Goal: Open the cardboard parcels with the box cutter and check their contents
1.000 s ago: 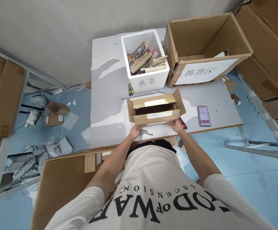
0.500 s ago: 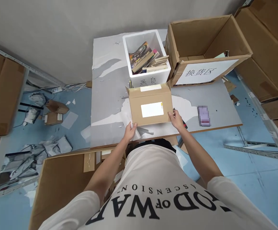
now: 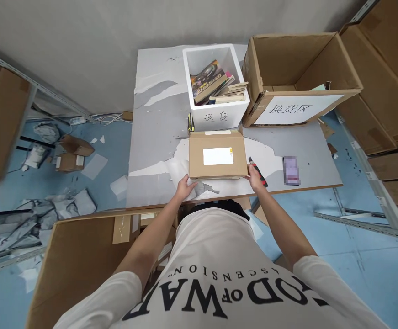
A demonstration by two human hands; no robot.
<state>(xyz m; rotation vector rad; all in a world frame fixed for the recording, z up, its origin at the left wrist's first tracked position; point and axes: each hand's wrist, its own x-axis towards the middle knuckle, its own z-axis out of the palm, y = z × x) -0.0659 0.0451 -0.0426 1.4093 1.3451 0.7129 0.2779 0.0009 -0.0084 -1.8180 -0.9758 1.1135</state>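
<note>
A small brown cardboard box with a white label on top lies on the table, close to its front edge. My left hand is at the box's near left corner, fingers stretched out along the front, over a translucent plastic wrapper. At the near right corner, my right hand has its fingers and thumb on the box's edge. A red and black utility knife lies just beyond that hand, partly covered by it.
Behind the box stand a white foam box of books and a large carton with a handwritten sign. A purple pixelated item lies at right. An open carton stands below left; grey parcels lie beyond it.
The cardboard box has been lowered from a tilted hold to lie flat on the table. My left hand's fingers have loosened from its corner, and more of the utility knife shows.
</note>
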